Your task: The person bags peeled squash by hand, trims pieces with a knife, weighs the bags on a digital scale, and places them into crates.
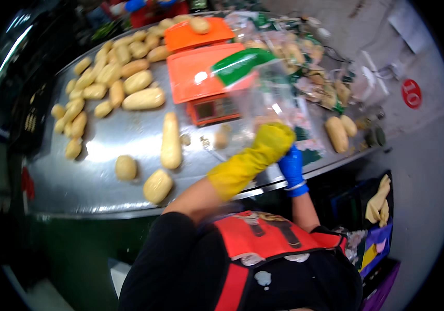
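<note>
My left hand (275,136), in a yellow rubber glove, is closed on the lower part of a clear plastic bag (268,93) with a green band. The bag is blurred and reaches over the right side of an orange digital scale (202,74). My right hand (292,165), in a blue glove, is close below the left one; its fingers are mostly hidden, so its grip cannot be made out. To the left of my hands, a long pale peeled root vegetable (171,142) and two rounder ones (158,186) lie on the metal table (101,186).
Many peeled root vegetables (109,74) are spread over the table's left and far side. One lies on a second orange scale (198,35) behind the first. Filled printed bags (292,50) are heaped at the far right, with two loose vegetables (336,134) nearer. A co-worker's blue-gloved hand (134,4) shows beyond the table.
</note>
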### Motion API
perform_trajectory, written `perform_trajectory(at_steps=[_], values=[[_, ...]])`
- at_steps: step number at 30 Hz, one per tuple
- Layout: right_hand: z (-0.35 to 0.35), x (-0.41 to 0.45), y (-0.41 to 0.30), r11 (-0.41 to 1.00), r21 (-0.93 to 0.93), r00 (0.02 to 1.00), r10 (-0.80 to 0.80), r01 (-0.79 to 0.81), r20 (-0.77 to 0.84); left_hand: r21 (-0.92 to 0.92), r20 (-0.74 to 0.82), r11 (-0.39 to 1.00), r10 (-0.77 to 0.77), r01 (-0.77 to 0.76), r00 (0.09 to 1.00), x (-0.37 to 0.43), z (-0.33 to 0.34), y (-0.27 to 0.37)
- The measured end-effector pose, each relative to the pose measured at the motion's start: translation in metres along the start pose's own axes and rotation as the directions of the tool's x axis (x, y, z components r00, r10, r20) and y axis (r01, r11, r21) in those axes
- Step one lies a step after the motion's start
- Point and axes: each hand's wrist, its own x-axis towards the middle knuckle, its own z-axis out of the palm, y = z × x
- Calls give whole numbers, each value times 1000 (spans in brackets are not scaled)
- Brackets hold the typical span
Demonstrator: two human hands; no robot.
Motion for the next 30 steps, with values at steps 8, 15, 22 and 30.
perform_trajectory(at_steps=[8, 15, 22, 30], values=[[33, 43, -50, 63, 896, 855, 336, -440, 396, 107, 81, 993, 47, -55, 996, 23, -46, -23], [70, 83, -72, 662, 583, 877, 423, -471, 229, 142, -29, 977, -154, 156, 988, 6, -84, -56], [113, 110, -88, 989, 142, 995, -40, 27, 87, 113, -262, 956, -235, 272, 936, -7, -109, -91], [147, 125, -94, 161, 892, 876, 324, -423, 357, 261, -104, 954, -126, 150, 987, -5, -111, -104]])
